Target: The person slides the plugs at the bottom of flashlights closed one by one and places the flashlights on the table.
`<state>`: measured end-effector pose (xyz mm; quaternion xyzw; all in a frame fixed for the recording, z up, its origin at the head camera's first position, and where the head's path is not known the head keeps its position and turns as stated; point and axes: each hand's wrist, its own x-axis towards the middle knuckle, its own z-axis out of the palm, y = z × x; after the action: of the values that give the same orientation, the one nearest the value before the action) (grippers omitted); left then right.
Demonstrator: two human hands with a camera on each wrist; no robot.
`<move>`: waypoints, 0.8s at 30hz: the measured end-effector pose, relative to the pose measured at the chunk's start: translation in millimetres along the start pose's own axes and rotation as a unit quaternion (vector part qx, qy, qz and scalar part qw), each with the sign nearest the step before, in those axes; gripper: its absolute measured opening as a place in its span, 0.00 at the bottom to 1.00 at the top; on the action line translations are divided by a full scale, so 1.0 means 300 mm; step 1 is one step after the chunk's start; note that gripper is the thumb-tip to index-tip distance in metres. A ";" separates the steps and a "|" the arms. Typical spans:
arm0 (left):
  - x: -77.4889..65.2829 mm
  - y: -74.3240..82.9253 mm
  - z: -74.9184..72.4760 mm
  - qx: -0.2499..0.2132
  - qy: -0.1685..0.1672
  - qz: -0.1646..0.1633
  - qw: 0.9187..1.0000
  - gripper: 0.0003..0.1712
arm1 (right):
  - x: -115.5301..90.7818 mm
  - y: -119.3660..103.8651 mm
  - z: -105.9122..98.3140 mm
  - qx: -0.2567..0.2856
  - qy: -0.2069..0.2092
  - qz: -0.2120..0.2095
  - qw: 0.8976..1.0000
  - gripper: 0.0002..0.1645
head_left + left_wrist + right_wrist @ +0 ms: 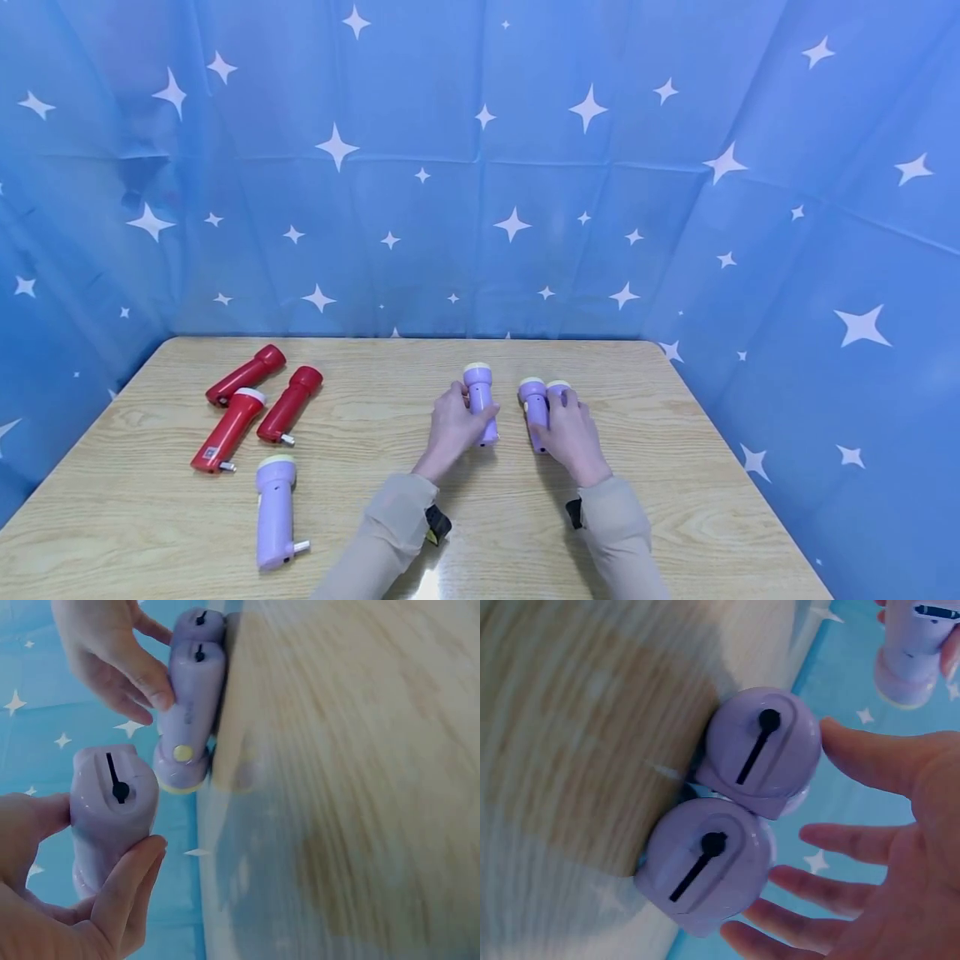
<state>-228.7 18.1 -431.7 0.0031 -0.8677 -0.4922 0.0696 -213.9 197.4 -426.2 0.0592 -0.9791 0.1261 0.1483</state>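
Left hand: the left hand (456,423) clamps the held flashlight (480,402) between thumb and curled fingers, right of the table's centre.
Right hand: the right hand (573,433) has its fingers spread and fairly straight, the thumb touching the pair's left flashlight (534,408), the fingertips at the pair's right flashlight (557,387).
Lavender bodies: smooth, glossy plastic; tapering barrels under wider round heads with pale yellowish rims. The two at the right hand lie side by side, their ends touching.
Front-left flashlight: a fourth lavender flashlight (275,517) lies with pale prongs jutting sideways near its lower end.
Red trio: the rear red flashlight (243,375), right red flashlight (288,406) and white-rimmed red flashlight (228,431) lie aslant, heads up and right; the last two show prongs.
Tabletop: the table (375,517) has pale, streaked wood grain, rounded back corners and a straight rear edge before the creased blue star-printed cloth (450,167).
Room: a broad strip of wood separates the red trio from the left hand; a narrow gap parts the held flashlight from the pair.
Wrist views: both reveal flat ends with black slots and round knobs; the left one also shows a yellow button (183,753).
Head view: it alone takes in the reds.
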 end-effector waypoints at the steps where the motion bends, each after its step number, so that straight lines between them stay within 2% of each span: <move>1: 0.003 0.000 0.009 0.003 -0.005 0.001 1.000 0.25 | 0.000 0.002 0.001 0.006 -0.009 0.009 1.000 0.35; 6: 0.014 0.006 0.053 0.027 -0.034 0.005 0.999 0.25 | -0.001 0.008 -0.002 -0.001 -0.029 0.015 0.999 0.37; 10: 0.026 0.013 0.085 0.051 -0.050 -0.002 0.997 0.29 | -0.001 0.009 -0.001 -0.008 -0.034 0.014 0.999 0.32; 15: 0.039 0.021 0.118 0.066 -0.052 -0.010 0.996 0.31 | -0.003 0.012 0.002 -0.014 -0.036 0.009 0.999 0.24; 19: 0.041 0.023 0.138 0.089 -0.048 -0.006 0.995 0.30 | -0.007 0.012 0.002 -0.021 -0.037 0.006 0.999 0.23; 24: 0.039 0.029 0.155 0.090 -0.051 -0.006 0.995 0.29 | -0.011 0.014 -0.001 -0.025 -0.037 0.006 0.999 0.24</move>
<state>-245.5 61.6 -446.4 -0.0100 -0.9107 -0.4125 0.0219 -211.4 201.9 -427.8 0.0543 -0.9871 0.1002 0.1127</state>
